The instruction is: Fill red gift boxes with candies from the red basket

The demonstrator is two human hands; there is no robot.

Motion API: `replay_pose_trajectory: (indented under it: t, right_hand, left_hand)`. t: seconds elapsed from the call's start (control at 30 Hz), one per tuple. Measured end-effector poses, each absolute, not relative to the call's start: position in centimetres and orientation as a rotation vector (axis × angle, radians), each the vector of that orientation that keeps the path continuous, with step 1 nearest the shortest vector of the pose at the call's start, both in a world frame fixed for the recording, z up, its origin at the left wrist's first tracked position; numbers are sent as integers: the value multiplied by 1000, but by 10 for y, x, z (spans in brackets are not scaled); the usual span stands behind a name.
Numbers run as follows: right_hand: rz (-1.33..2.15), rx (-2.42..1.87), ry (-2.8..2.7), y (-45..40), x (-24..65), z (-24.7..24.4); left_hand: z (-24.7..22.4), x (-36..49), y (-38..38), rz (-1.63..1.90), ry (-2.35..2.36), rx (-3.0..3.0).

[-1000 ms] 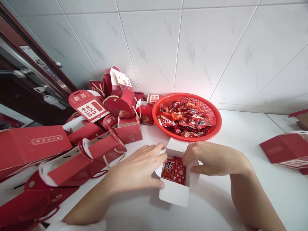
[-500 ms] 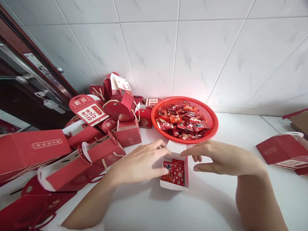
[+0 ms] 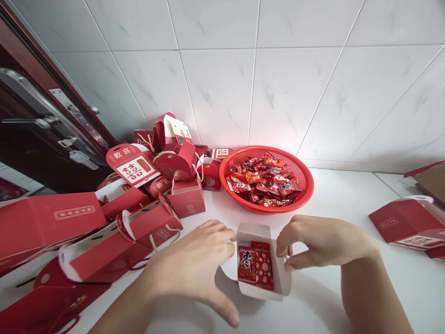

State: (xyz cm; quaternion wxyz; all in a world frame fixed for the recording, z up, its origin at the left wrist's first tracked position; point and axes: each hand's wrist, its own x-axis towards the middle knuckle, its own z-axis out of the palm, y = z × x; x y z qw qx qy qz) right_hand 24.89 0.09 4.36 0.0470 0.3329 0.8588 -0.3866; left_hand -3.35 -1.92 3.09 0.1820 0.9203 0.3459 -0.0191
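A small open box (image 3: 253,293) stands on the white surface with its white inside showing and its flaps spread. Two red candy packets (image 3: 264,266) lie side by side in it, one with a large black character. At the box's left side is my left hand (image 3: 200,264), its thumb stretched out away from the fingers, holding nothing. My right hand (image 3: 309,243) is at the right flap, fingers bent and thumb apart from them, with nothing visible between. Behind the box sits a red plastic basket (image 3: 266,209) of wrapped candies (image 3: 273,178).
Many red gift boxes (image 3: 139,250), some with rope handles, are heaped on the left. Another red box (image 3: 405,222) lies at the right beside a brown carton (image 3: 431,178). A tiled wall (image 3: 295,93) rises behind, and a dark door (image 3: 28,139) with keys is at the far left.
The box's side flaps have come outward and its back flap stands more visible. My left hand has moved left and down, thumb out of the box. My right hand is slightly lower.
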Motion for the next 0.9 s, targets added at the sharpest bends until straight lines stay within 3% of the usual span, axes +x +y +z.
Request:
replay_pose_trajectory:
  t: [0.53, 0.9]
  right_hand:
    - [-1094, 1200, 2577, 12, 249, 42]
    - [-1198, 1173, 2604, 21, 252, 35]
  left_hand:
    - [23, 7, -19, -106, 1446, 2472]
    - [13, 3, -18, -122, 1102, 2414]
